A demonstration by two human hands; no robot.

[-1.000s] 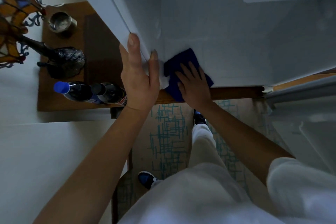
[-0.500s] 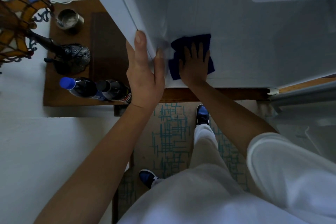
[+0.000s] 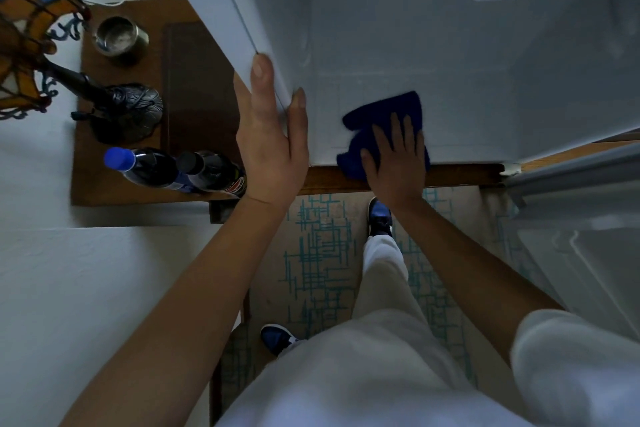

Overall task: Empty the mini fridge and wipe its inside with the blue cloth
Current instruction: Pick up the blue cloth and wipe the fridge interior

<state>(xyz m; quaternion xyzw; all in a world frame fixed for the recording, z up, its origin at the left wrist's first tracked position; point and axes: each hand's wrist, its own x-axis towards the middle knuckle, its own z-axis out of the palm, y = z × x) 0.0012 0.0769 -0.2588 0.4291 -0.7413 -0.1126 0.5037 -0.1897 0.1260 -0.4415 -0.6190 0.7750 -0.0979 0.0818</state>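
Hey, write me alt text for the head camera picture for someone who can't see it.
Seen from above, a person's right hand presses a blue cloth flat on the floor of an open, emptied mini fridge, while the left hand holds the fridge's left wall. Beside it, a wooden table carries two dark bottles, a metal cup and a stained-glass lamp.

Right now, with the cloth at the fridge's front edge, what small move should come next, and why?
Probably slide the right hand, pressing flat on the blue cloth, back toward the fridge's rear wall: the cloth sits at the front lip while the left hand steadies the side.
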